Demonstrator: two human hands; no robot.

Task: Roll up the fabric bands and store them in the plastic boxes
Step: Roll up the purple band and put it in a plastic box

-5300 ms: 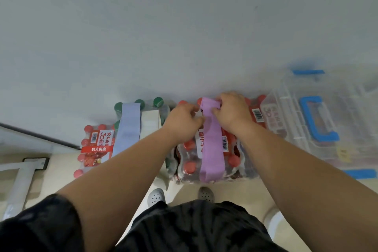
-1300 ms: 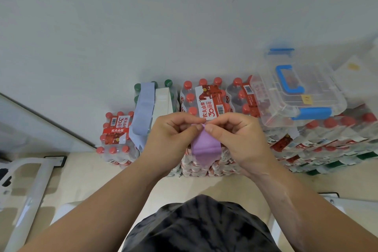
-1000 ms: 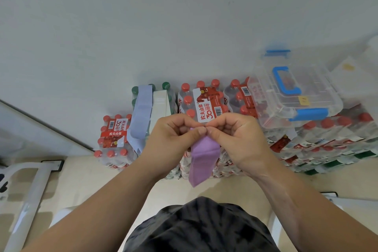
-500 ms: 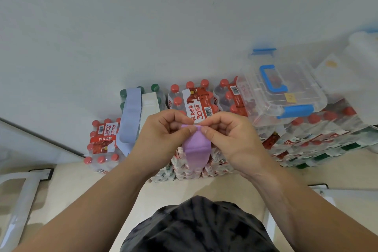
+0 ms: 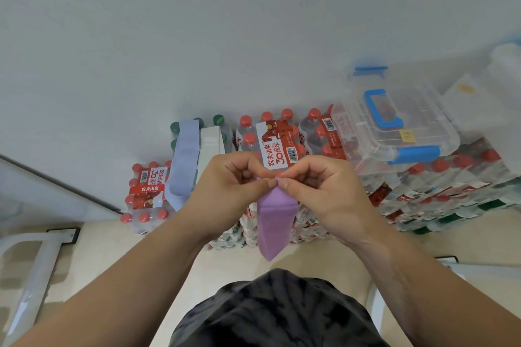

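Left hand, right hand pinching top of purple band, perhaps partly rolled, blue band on bottles

Shrink-wrapped packs of bottled water carry the only legible print here. The centre pack wears a white-and-red label reading "农夫山泉" in red characters, then a large "30" with "周年", and a barcode beside them. The lower pack on the left shows a white panel with a barcode and "30", above a red strip with "农夫山泉" in white. A third pack, partly behind the clear plastic box, bears a barcode tag with print too fine to read. Marks on the yellow sticker on the box lid cannot be made out
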